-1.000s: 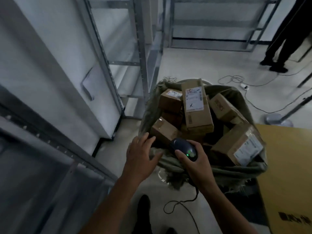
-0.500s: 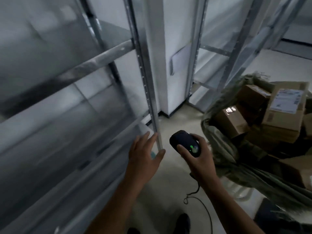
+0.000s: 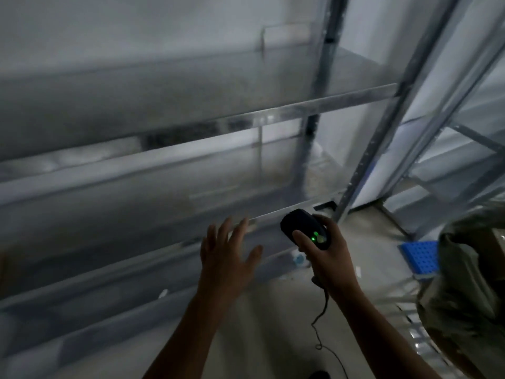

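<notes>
Barcode scanner (image 3: pixel 300 225), black with a green light lit, sat gripped in the right hand (image 3: pixel 328 261), its cable (image 3: pixel 325 299) dangling under the wrist. The left hand (image 3: pixel 224 262) hovered just beside it, fingers spread and holding nothing, before blurred metal shelving (image 3: pixel 300 108). A grey-green sack (image 3: pixel 464 296) stood at the right.

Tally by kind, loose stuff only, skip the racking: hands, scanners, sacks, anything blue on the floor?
Hands: 2, the left hand spread and holding nothing, the right hand gripping the scanner
Scanner: 1, black scanner, green light lit, cable hanging below
Sack: 1, grey-green sack at the right edge
Blue grid panel: 1, blue grid panel on the floor
Total: 5
</notes>
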The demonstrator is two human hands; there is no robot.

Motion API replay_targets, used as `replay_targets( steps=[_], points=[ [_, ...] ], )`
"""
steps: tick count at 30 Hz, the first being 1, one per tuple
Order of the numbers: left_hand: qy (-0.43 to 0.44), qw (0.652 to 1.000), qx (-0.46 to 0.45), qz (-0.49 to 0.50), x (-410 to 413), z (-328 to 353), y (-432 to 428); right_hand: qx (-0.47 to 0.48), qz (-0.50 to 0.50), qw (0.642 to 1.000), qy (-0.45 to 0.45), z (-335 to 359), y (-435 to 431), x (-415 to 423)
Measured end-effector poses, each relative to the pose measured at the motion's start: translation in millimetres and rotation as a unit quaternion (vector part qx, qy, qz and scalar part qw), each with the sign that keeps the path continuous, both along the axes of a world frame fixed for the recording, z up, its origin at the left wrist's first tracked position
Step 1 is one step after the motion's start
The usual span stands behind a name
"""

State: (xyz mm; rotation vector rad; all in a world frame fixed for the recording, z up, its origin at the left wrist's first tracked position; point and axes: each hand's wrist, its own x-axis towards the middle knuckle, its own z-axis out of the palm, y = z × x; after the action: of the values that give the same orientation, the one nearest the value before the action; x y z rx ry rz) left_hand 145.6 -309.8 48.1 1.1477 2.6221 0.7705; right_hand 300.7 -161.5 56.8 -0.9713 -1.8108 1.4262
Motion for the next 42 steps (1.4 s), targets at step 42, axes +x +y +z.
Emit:
replay_targets(
  steps=[42],
  points=[
    [-0.049,0.856,-0.071,0.509,-282,-10,-434,-0.056,0.545,0.836,-0.028,-40,-384,-482]
  ],
)
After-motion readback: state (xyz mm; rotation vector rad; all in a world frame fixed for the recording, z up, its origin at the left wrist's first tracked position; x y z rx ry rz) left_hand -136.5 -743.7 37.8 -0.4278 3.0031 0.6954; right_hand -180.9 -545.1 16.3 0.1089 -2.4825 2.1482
